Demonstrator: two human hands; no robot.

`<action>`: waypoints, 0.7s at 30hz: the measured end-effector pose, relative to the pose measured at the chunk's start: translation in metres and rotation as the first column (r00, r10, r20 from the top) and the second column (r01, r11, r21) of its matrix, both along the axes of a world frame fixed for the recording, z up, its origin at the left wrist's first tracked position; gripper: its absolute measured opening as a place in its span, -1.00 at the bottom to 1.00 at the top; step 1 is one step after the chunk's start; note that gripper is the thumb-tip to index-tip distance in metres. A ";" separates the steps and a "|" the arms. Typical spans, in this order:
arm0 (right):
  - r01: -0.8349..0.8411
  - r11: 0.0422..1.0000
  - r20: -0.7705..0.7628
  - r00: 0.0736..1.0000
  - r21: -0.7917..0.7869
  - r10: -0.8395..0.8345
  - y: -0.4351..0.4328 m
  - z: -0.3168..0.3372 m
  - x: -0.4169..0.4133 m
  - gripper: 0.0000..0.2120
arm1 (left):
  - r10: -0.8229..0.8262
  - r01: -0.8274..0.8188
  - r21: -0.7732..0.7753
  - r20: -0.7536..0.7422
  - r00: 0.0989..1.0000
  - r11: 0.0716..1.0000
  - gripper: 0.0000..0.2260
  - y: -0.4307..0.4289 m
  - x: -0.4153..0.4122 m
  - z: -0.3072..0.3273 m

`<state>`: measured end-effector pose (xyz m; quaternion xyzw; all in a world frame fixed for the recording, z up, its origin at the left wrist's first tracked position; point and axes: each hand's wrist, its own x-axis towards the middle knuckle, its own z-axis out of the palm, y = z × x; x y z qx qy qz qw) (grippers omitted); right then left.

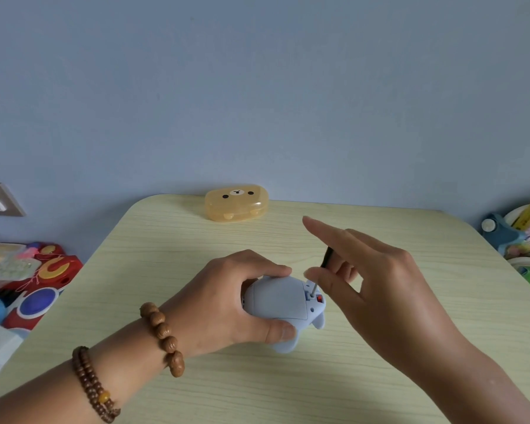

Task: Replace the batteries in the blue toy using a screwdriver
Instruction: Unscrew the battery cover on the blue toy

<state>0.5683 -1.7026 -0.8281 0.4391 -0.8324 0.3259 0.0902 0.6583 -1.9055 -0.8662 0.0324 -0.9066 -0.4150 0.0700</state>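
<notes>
My left hand (227,298) wraps the blue toy (283,304) on the bench (380,377), near the middle; my left fingers (270,267) curl over its far side and my thumb (280,332) presses its near side, so they are clamped on the toy, which lies with its flat underside facing up. My right hand (377,286) sits just to the right of it, holding the one screwdriver (320,275): thumb and a hidden finger pinch the black handle, while my index finger sticks out straight and the others are loosely spread. The thin metal shaft slants down and its tip meets the toy at the right end of the battery cover, beside a small red spot. I count one toy, one screwdriver, and two bead bracelets (162,338) on my left arm. At the far edge of the bench stands one amber plastic case (237,202) with a bear face on its lid. A heap of colourful toys (31,276) lies off the bench to the left; the writing on the packets to the right is too small to read.
</notes>
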 end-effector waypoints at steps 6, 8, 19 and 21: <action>-0.045 0.995 0.017 0.999 0.088 0.043 0.004 0.009 0.004 -0.42 | 0.000 0.000 0.006 0.000 1.000 1.000 -0.38 0.000 0.000 -0.001; -0.047 0.994 0.003 0.999 0.094 0.047 0.006 0.010 0.002 -0.42 | 0.000 0.000 0.013 0.000 1.000 1.000 -0.37 0.000 0.000 -0.001; 0.050 0.998 -0.020 0.999 -0.027 -0.050 -0.007 -0.010 0.003 -0.51 | -0.001 0.001 -0.007 -0.013 1.000 1.000 -0.40 0.003 0.000 0.001; 0.057 0.997 -0.036 0.998 -0.056 -0.059 -0.008 -0.011 0.003 -0.56 | -0.002 0.002 -0.003 -0.005 1.000 1.000 -0.40 0.003 0.000 0.001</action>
